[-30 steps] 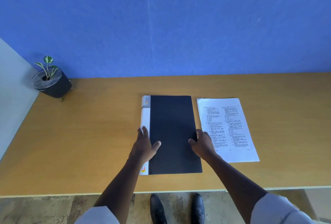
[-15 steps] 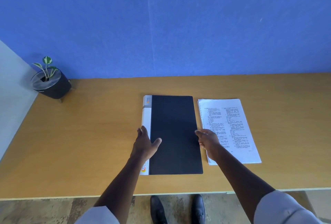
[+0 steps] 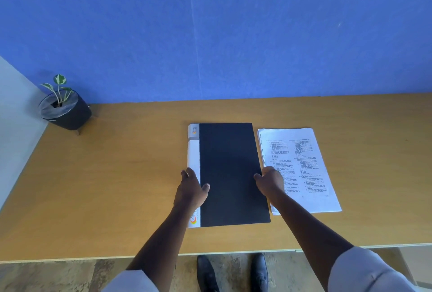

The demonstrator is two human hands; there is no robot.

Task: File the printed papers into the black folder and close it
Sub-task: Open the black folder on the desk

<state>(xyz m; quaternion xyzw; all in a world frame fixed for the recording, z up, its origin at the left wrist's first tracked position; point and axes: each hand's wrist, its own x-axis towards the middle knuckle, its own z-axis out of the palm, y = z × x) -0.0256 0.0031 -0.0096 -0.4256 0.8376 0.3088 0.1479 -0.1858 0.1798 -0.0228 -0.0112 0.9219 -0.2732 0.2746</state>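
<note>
The black folder [image 3: 230, 170] lies closed and flat in the middle of the wooden table [image 3: 117, 186], its white spine on the left. A stack of printed papers [image 3: 301, 163] lies just to its right, not touching it. My left hand [image 3: 190, 190] rests flat on the spine side of the folder, fingers spread, thumb on the black cover. My right hand [image 3: 270, 180] sits at the folder's right edge, thumb on the cover and fingers curled over the edge, partly covering the papers' left margin.
A small potted plant [image 3: 64, 108] in a black pot stands at the table's back left corner, by the blue wall. The table's front edge runs just above my shoes [image 3: 231, 273] on the floor.
My right hand has shifted from the black cover out to the folder's right edge, next to the papers. My left hand has stayed on the spine side.
</note>
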